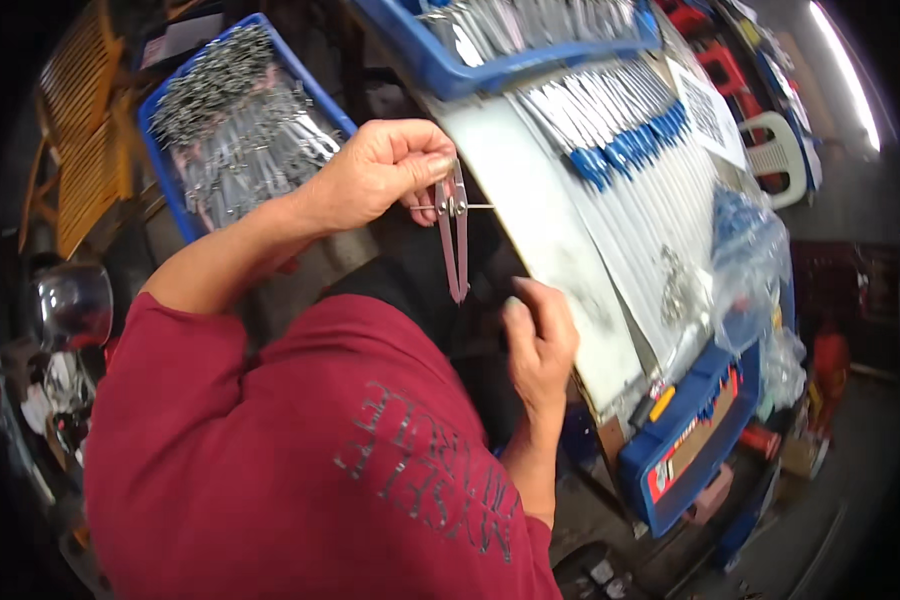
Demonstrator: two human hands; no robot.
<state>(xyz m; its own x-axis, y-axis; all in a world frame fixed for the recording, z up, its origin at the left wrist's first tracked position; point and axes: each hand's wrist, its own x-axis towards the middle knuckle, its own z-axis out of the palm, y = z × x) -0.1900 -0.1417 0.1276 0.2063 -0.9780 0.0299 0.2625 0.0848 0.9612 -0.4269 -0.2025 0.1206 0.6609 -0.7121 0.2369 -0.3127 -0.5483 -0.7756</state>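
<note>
Two bare hands work a slim metal caliper-like tool over the edge of a counter.

The left hand [385, 175], on a red-sleeved arm, is pinched shut around the hinged top of a thin two-legged steel tool [455, 235], whose legs hang down close together and end just above the right hand [538, 340]. A short pin sticks out sideways at the tool's pivot. The right hand is loosely curled with its thumb raised near the leg tips; whether it grips anything cannot be told. Both hands sit beside a pale grey metal sheet [560, 260] lying on the counter, where a row of blue-tipped silver tools [630, 140] is laid out. A blue plastic crate full of similar steel pieces [235, 120] stands behind the left hand, and a clear plastic bag [750, 260] lies to the right.
</note>
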